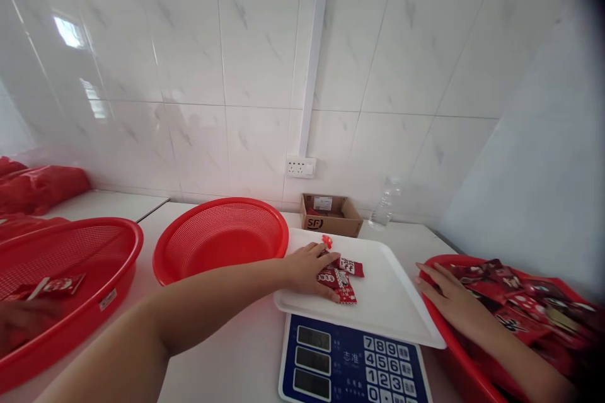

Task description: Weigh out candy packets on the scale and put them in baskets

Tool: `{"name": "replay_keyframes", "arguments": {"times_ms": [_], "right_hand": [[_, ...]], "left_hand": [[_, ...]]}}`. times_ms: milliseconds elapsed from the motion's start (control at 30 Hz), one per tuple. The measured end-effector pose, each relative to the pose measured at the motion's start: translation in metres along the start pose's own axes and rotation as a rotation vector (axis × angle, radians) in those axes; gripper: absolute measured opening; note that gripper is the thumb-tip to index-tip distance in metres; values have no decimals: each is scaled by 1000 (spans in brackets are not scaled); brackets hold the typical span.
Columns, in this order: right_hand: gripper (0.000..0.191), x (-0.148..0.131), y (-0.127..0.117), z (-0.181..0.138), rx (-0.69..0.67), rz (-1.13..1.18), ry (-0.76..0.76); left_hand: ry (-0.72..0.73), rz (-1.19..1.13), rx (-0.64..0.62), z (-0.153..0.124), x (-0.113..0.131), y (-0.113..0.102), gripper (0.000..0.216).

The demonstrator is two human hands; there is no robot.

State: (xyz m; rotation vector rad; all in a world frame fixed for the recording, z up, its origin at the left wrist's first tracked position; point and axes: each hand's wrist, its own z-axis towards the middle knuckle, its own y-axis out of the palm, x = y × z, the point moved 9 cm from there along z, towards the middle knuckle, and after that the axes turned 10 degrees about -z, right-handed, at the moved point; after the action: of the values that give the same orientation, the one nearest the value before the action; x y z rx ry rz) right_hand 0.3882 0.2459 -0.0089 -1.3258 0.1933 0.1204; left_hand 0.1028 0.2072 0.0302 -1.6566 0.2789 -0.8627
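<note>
My left hand is on the white tray of a weighing scale, its fingers and thumb curled round several small red snack packets. A small red flower-shaped piece shows just beyond its fingertips. Over at the right, my right hand reaches across a red basket heaped with red and dark packets. Its fingers are stretched out by the basket's left rim, and I see nothing held in them. Below the tray is the scale's blue keypad panel; the display digits are hard to read.
A red mesh basket stands behind my left forearm. At the far left, another person's blurred hand is inside a second red basket. An open cardboard box and a clear plastic bottle stand near the tiled wall.
</note>
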Motion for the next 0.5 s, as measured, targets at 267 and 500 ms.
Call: {"name": "replay_keyframes", "arguments": {"times_ms": [267,500], "right_hand": [[60,-3,-3,-2,-21,-14,31],[60,-6,-6,-6,-41,10,43]], "left_hand": [[2,106,134,4,3,-14,29],[-144,13,337,-32,-21,-78,26]]}}
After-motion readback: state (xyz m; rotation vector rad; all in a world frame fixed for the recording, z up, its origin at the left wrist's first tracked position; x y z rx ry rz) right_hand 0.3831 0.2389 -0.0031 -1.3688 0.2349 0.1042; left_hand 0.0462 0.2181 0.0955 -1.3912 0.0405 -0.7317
